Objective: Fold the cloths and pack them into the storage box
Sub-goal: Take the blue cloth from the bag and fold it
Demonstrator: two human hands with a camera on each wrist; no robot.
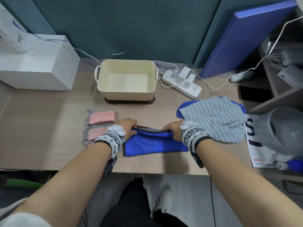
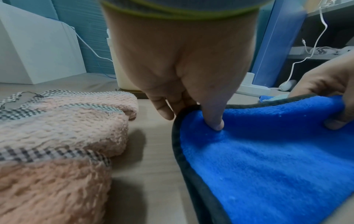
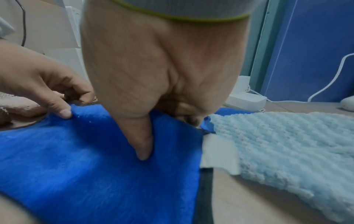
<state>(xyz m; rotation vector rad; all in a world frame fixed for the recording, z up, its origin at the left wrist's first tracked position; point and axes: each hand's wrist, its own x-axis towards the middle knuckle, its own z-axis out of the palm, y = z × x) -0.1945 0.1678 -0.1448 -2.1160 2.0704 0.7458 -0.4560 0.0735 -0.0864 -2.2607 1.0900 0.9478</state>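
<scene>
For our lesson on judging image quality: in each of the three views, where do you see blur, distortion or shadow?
Head view: wide-angle bending at the edges, sharp around the storage box. Left wrist view: the left hand is soft and close, and the pink cloth casts a shadow on the table. Right wrist view: the right hand and blue cloth are blurred.

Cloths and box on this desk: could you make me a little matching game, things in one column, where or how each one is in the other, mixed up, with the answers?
Things:
1. royal blue cloth
2. pink cloths
3. pale blue knitted cloth
4. storage box

States:
A. folded, lying in a row at the left
B. nothing in it, at the back of the desk
C. far edge pinched by left hand and right hand
D. spread out unfolded at the right, on another blue cloth

Pairs: 1-C, 2-A, 3-D, 4-B
</scene>
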